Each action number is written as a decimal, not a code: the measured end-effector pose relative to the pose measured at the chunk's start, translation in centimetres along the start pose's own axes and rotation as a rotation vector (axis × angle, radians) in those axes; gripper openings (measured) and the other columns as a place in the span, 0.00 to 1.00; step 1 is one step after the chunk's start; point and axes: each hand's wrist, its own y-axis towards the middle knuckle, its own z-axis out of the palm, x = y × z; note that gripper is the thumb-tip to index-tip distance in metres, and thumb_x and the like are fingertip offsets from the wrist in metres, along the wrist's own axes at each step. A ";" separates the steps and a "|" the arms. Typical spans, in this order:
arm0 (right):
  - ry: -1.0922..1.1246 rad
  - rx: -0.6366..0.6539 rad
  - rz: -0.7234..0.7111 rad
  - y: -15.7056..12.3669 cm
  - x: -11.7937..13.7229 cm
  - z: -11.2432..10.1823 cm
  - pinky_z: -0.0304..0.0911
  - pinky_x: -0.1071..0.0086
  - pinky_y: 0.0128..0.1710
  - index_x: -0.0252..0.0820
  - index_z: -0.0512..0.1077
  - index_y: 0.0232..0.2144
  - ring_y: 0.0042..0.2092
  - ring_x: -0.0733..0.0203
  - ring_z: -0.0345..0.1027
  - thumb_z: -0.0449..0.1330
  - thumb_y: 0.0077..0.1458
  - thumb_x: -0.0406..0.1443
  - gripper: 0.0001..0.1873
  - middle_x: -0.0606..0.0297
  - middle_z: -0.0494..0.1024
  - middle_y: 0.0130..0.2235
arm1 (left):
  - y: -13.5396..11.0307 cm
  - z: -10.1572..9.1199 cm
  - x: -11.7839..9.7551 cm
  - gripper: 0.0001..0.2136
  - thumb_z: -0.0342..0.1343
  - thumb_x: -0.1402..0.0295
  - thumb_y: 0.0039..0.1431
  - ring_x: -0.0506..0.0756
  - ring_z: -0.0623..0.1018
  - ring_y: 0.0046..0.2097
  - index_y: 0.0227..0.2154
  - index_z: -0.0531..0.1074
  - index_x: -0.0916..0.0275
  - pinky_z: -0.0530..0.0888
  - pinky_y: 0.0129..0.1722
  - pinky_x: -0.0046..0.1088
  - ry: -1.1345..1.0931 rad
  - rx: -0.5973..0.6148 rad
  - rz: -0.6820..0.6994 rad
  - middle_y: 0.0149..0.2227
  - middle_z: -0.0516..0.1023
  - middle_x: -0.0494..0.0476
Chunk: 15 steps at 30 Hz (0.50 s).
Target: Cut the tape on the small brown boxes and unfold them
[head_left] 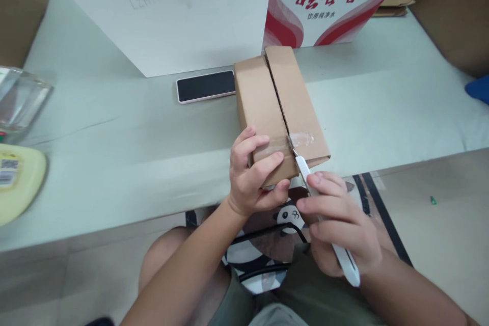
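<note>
A brown cardboard box (263,97) rests on the pale table at its front edge, with a dark seam running between its two top flaps. Clear tape (303,139) crosses the seam close to the near end. My left hand (254,173) grips the near left corner of the box, fingers on top and thumb at the near side. In my right hand (340,219) is a white utility knife (303,167). Its blade tip is at the seam, by the tape.
A phone (206,86) lies left of the box. Behind stands a large white carton (206,15) with red print. At the left are a clear plastic container (25,99) and a yellow bottle (21,183). A blue object (478,89) sits at the right edge.
</note>
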 end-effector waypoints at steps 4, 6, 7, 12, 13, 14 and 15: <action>0.004 0.022 -0.039 0.5 0.4 0.3 0.76 0.60 0.51 0.46 0.71 0.31 0.50 0.60 0.79 0.52 0.66 0.29 0.13 0.67 0.76 0.30 | -0.1 0.0 0.0 0.14 0.51 0.54 0.69 0.61 0.76 0.57 0.48 0.71 0.57 0.75 0.63 0.53 0.010 0.012 -0.009 0.52 0.72 0.61; -0.002 0.034 -0.043 0.6 0.6 0.5 0.76 0.62 0.48 0.46 0.71 0.32 0.50 0.60 0.78 0.52 0.67 0.30 0.12 0.66 0.74 0.30 | -0.1 0.0 0.0 0.14 0.51 0.54 0.69 0.61 0.76 0.57 0.48 0.71 0.57 0.75 0.64 0.52 0.004 0.007 -0.005 0.52 0.72 0.61; -0.003 0.036 -0.039 0.6 0.7 0.7 0.76 0.62 0.47 0.45 0.71 0.33 0.50 0.60 0.77 0.52 0.67 0.29 0.12 0.66 0.74 0.31 | 0.0 0.0 0.0 0.14 0.52 0.54 0.69 0.60 0.76 0.57 0.47 0.71 0.58 0.75 0.64 0.51 0.000 0.005 -0.002 0.52 0.72 0.61; 0.017 -0.055 0.008 0.2 1.0 1.7 0.74 0.62 0.48 0.43 0.70 0.33 0.50 0.60 0.75 0.54 0.64 0.29 0.08 0.66 0.71 0.34 | 0.0 0.0 0.0 0.14 0.52 0.54 0.69 0.61 0.77 0.57 0.48 0.71 0.57 0.75 0.64 0.52 -0.013 0.016 -0.007 0.52 0.72 0.61; 0.017 -0.073 0.019 0.2 1.0 1.9 0.75 0.62 0.48 0.43 0.70 0.33 0.50 0.60 0.74 0.54 0.63 0.28 0.08 0.66 0.71 0.34 | 0.1 -0.1 0.0 0.14 0.53 0.55 0.69 0.61 0.76 0.57 0.48 0.71 0.57 0.75 0.64 0.52 -0.019 0.017 -0.006 0.52 0.72 0.61; 0.016 -0.081 0.026 0.1 1.0 1.9 0.75 0.62 0.48 0.43 0.70 0.33 0.49 0.60 0.74 0.55 0.62 0.28 0.07 0.66 0.71 0.34 | 0.1 -0.1 0.0 0.14 0.53 0.55 0.69 0.61 0.76 0.57 0.48 0.71 0.57 0.75 0.64 0.52 -0.025 0.018 -0.006 0.52 0.72 0.61; 0.014 -0.081 0.033 0.1 1.0 2.0 0.76 0.62 0.48 0.43 0.70 0.33 0.49 0.60 0.74 0.55 0.61 0.28 0.07 0.66 0.71 0.34 | 0.1 -0.1 0.1 0.14 0.54 0.55 0.68 0.61 0.76 0.58 0.48 0.71 0.57 0.75 0.64 0.52 -0.031 0.021 -0.005 0.52 0.72 0.61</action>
